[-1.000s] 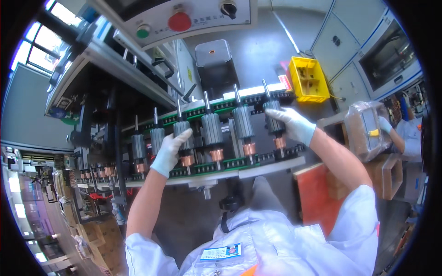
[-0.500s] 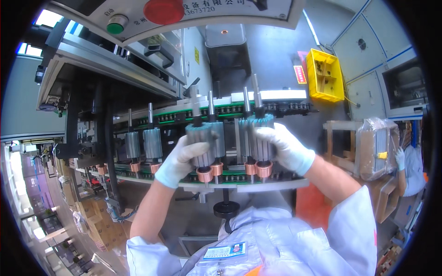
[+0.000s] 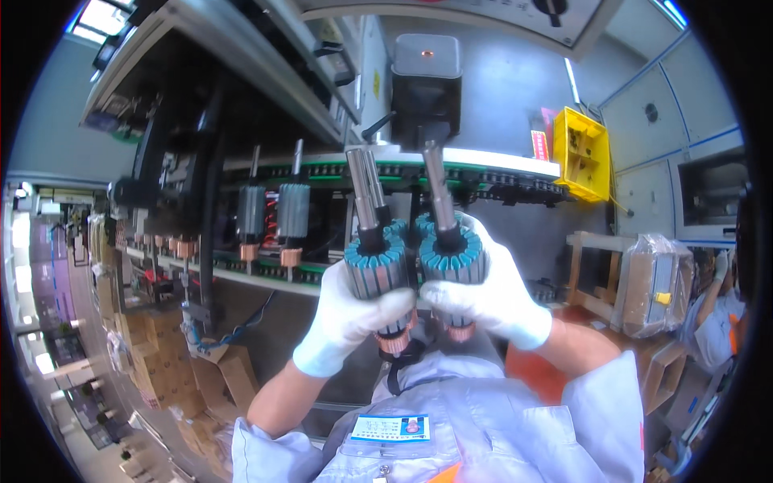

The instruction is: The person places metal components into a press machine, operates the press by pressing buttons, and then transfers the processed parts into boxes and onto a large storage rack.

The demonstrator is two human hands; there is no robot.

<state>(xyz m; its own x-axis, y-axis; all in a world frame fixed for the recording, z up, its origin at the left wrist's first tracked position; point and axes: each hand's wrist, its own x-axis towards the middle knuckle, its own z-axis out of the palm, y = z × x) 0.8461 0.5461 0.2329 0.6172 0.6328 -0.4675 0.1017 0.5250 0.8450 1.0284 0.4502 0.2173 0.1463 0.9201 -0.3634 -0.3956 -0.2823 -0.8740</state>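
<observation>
My gloved left hand is closed around a motor armature with a steel shaft, teal-edged slotted core and copper commutator. A second armature shows partly behind it, seemingly in the same grasp. My gloved right hand likewise grips an armature, with another one mostly hidden behind. All are held side by side in front of my body, shafts tipped away from me and commutators toward me. Two more armatures, one at the left and one beside it, stand upright on the chain conveyor.
Beyond the conveyor are a black stool-like stand and a yellow divided bin. Machine framing rises at the left. A plastic-wrapped crate stands at the right, near another person's arm. Cardboard boxes lie lower left.
Both hands have lifted the armatures off the conveyor and drawn them toward my body, closer together and tilted. The view has shifted, so the machine panel sits higher and further right.
</observation>
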